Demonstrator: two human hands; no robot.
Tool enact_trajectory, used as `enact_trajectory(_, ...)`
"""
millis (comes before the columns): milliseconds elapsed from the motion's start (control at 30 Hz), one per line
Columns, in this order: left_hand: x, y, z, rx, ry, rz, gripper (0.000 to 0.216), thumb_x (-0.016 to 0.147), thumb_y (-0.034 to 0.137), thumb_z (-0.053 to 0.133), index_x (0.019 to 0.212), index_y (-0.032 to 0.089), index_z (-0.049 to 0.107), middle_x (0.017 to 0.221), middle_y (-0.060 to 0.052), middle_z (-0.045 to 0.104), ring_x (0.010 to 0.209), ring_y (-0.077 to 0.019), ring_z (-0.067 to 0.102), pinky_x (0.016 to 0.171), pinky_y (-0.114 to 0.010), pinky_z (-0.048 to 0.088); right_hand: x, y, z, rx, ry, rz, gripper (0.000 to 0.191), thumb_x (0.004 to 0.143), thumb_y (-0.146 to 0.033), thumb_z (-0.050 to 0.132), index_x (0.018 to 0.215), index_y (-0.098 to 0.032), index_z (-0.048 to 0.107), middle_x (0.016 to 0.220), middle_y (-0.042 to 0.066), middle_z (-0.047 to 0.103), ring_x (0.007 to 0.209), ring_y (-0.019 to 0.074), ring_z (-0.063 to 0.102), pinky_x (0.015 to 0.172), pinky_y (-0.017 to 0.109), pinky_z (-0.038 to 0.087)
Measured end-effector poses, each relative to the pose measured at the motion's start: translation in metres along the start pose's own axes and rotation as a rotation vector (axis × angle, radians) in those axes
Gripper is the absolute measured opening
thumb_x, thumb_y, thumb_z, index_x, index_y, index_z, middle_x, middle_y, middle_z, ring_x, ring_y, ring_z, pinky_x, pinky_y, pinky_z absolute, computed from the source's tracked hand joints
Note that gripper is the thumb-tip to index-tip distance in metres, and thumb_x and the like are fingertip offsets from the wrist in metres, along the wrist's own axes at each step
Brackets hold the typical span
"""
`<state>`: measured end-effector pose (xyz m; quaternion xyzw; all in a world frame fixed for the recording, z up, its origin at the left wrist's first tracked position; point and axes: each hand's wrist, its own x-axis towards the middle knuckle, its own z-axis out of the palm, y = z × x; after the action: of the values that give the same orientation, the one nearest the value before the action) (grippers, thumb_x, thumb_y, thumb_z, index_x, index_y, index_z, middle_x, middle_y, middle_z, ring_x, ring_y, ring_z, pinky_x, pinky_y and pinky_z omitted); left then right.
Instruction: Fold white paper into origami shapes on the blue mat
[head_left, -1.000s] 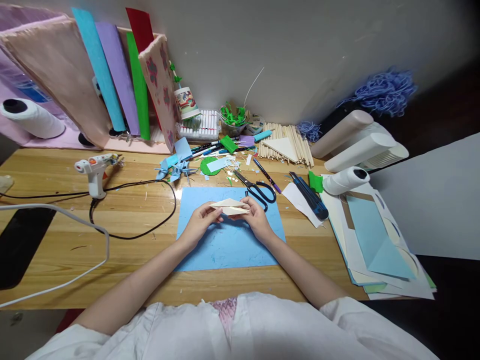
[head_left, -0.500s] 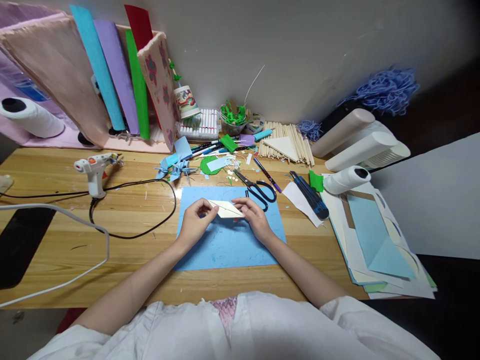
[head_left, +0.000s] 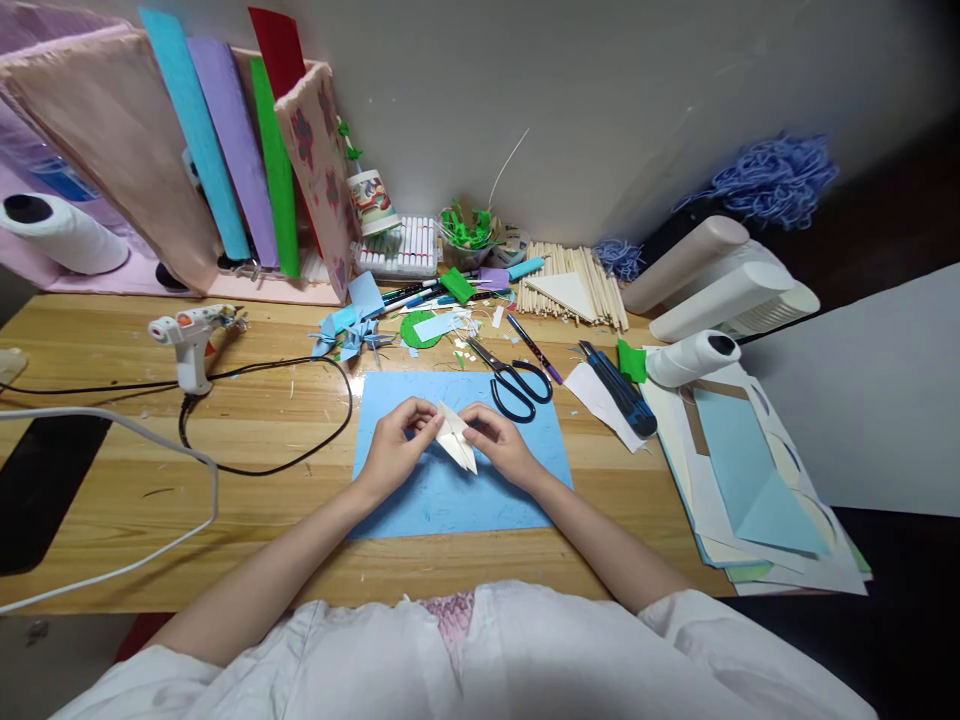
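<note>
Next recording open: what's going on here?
A person holds a small piece of folded cream paper by its edges, the left hand at one side and the right hand at the other. One pointed end is turned toward the person's body. Both hands are over a blue sheet on a wooden table. Black-handled scissors lie across the sheet's far edge, and a glue gun stands off to the left.

- You wear a loose white top (head_left: pixel 570 645), creased across its front, nearer your body than the grip.
- A patterned pink patch (head_left: pixel 454 620) shows between the top's white edges, straight back from the grip.
- Your white sleeves (head_left: pixel 697 632) end well behind the grip, either side.
- Your left hand (head_left: pixel 396 448) and right hand (head_left: pixel 504 448) are bare.
</note>
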<state>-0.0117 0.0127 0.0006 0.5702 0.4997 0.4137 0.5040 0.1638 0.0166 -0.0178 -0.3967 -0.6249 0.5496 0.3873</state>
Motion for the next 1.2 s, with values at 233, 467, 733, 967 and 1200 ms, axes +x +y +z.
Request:
enact_trajectory(233, -0.001, -0.001, 0.002, -0.022, 0.007, -0.040, 0.017, 0.078, 0.033, 0.054, 0.081, 0.016, 0.054, 0.066, 0.002, 0.053, 0.058, -0.0096, 0.049, 0.054, -0.020, 0.037, 0.001, -0.002, 0.000, 0.065, -0.045, 0.023, 0.021, 0.079, -0.039, 0.055, 0.077, -0.018, 0.055, 0.083, 0.003, 0.054, 0.081, 0.0162, 0.054, 0.074, 0.030, 0.045)
enact_trajectory(467, 0.000, -0.005, 0.004, -0.149, 0.029, -0.128, 0.020, 0.078, 0.037, 0.054, 0.077, 0.018, 0.047, 0.053, 0.006, 0.050, 0.045, -0.0078, 0.046, 0.045, -0.018, 0.035, -0.002, 0.002, 0.003, 0.205, -0.008, 0.065, 0.031, 0.079, -0.043, 0.053, 0.100, -0.022, 0.044, 0.089, 0.003, 0.053, 0.072, 0.0135, 0.055, 0.061, 0.026, 0.048)
enact_trajectory(733, -0.004, -0.006, 0.005, -0.106, 0.071, -0.122, 0.017, 0.080, 0.033, 0.051, 0.076, 0.019, 0.043, 0.054, 0.006, 0.053, 0.045, -0.0089, 0.052, 0.046, -0.019, 0.038, -0.007, -0.003, 0.013, 0.040, 0.002, 0.012, 0.041, 0.072, -0.030, 0.063, 0.106, -0.023, 0.042, 0.099, 0.004, 0.052, 0.083, 0.0141, 0.055, 0.067, 0.025, 0.048)
enact_trajectory(967, -0.003, -0.003, 0.008, -0.132, 0.029, -0.102, 0.017, 0.081, 0.035, 0.049, 0.080, 0.018, 0.047, 0.061, 0.004, 0.053, 0.054, -0.0095, 0.053, 0.056, -0.021, 0.042, -0.006, 0.001, 0.015, 0.065, 0.025, 0.056, 0.031, 0.080, -0.032, 0.054, 0.107, -0.021, 0.045, 0.094, 0.004, 0.053, 0.079, 0.0150, 0.056, 0.064, 0.026, 0.050)
enact_trajectory(1200, -0.004, -0.003, 0.010, -0.100, -0.028, -0.068, 0.034, 0.070, 0.032, 0.065, 0.098, 0.017, 0.052, 0.086, -0.002, 0.057, 0.065, -0.0096, 0.054, 0.064, -0.022, 0.043, -0.006, 0.001, 0.014, 0.084, 0.051, 0.055, 0.032, 0.085, -0.035, 0.045, 0.114, -0.022, 0.044, 0.086, 0.002, 0.054, 0.069, 0.0134, 0.055, 0.063, 0.027, 0.050)
